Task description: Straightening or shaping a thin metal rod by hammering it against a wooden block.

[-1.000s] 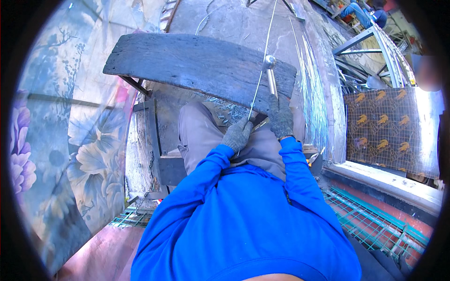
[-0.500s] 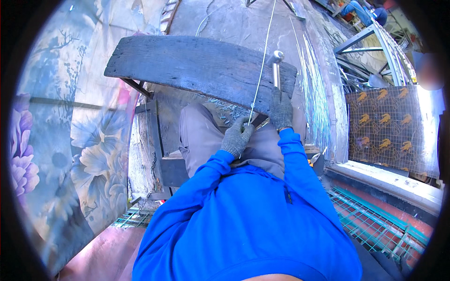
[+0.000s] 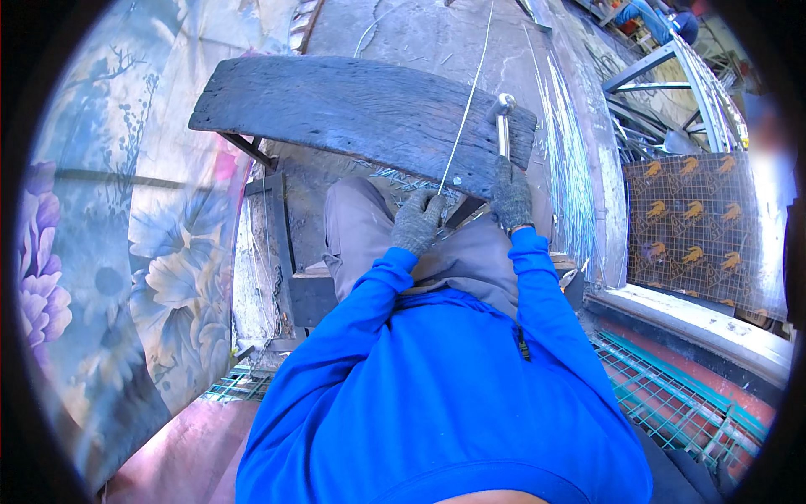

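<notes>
Across my knees' far side stands a dark, worn wooden bench (image 3: 336,105). My left hand (image 3: 417,222), in a grey knit glove, is closed on the near end of a long thin metal rod (image 3: 467,109), which slants over the bench and away toward the far floor. In the same kind of glove, my right hand (image 3: 510,202) grips a hammer (image 3: 504,126) by its handle near the bench's right end. The hammer's shiny metal head points up and away from me. A small light round spot shows on the bench's near edge between both hands.
Many long thin rods (image 3: 564,151) lie on the floor right of the bench. Short cut pieces (image 3: 395,179) are scattered under its near edge. A metal frame (image 3: 646,71) and a patterned panel (image 3: 688,227) stand at right; a floral cloth (image 3: 168,277) hangs at left. Another person (image 3: 646,21) sits far right.
My left hand has moved slightly away from me and left, with the rod's near end. The right hand and hammer have shifted a little to the right.
</notes>
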Tool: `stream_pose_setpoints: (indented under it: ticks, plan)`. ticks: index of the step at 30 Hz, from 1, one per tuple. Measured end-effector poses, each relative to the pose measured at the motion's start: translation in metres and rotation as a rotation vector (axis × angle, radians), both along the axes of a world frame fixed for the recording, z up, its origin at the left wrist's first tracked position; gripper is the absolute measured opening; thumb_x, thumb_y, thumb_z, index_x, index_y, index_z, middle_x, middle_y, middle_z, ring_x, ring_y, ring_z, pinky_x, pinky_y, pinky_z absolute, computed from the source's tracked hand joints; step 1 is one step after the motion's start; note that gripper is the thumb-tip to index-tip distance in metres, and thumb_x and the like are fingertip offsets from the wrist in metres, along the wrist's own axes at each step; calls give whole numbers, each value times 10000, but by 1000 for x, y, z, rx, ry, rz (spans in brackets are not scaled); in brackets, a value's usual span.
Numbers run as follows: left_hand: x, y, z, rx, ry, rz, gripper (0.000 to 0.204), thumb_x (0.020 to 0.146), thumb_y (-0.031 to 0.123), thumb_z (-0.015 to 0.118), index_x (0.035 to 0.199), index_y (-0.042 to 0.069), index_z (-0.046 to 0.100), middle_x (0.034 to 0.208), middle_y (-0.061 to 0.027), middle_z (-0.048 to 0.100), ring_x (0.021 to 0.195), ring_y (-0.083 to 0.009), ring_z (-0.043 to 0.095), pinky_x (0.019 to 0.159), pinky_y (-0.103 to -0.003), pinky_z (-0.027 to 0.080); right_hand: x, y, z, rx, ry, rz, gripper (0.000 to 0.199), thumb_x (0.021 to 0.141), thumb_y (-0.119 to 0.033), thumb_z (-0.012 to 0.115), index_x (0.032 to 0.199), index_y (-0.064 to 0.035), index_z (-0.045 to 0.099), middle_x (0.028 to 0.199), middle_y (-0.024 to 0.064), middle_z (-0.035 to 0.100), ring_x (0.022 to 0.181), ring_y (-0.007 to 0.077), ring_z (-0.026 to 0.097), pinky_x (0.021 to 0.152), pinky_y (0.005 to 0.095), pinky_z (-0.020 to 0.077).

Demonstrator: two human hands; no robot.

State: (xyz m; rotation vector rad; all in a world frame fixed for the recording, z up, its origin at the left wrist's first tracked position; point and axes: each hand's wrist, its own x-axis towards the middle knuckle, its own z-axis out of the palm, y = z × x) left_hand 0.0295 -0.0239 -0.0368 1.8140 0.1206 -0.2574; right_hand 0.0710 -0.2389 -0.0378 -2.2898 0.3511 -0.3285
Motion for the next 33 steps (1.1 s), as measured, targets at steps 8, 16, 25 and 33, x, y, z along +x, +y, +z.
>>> stream_pose_setpoints:
  ticks: [8, 16, 25, 33]
  plan:
    - [-6, -5, -15, 89, -24, 40, 298, 940, 303, 613, 1035, 23, 652, 776, -100, 638, 671, -179, 584, 643, -360, 473, -28, 21, 25, 183, 241, -8, 452, 1006, -439, 445, 1084, -27, 612, 922, 269, 639, 863, 434, 634, 765, 513, 471]
    - [-4, -7, -21, 2, -32, 84, 280, 935, 265, 627, 1051, 14, 665, 832, -91, 652, 733, -156, 585, 679, -334, 478, -16, 27, 21, -220, -23, 335, 436, 1007, -392, 448, 1057, 9, 613, 951, 272, 634, 878, 454, 610, 790, 508, 471]
    - [-5, -4, -15, -146, 131, 102, 266, 926, 254, 651, 1037, 15, 682, 831, -65, 656, 724, -122, 569, 660, -302, 468, -11, 42, 65, -67, 218, 142, 416, 1006, -368, 459, 1015, 15, 623, 872, 282, 634, 862, 466, 610, 765, 523, 469]
    - [-12, -12, -14, -27, 42, 121, 269, 917, 262, 655, 1045, 26, 676, 834, -67, 665, 720, -120, 588, 657, -304, 478, -12, 40, 45, -235, 37, 160, 465, 988, -432, 470, 1018, 1, 637, 941, 290, 638, 905, 465, 609, 798, 535, 465]
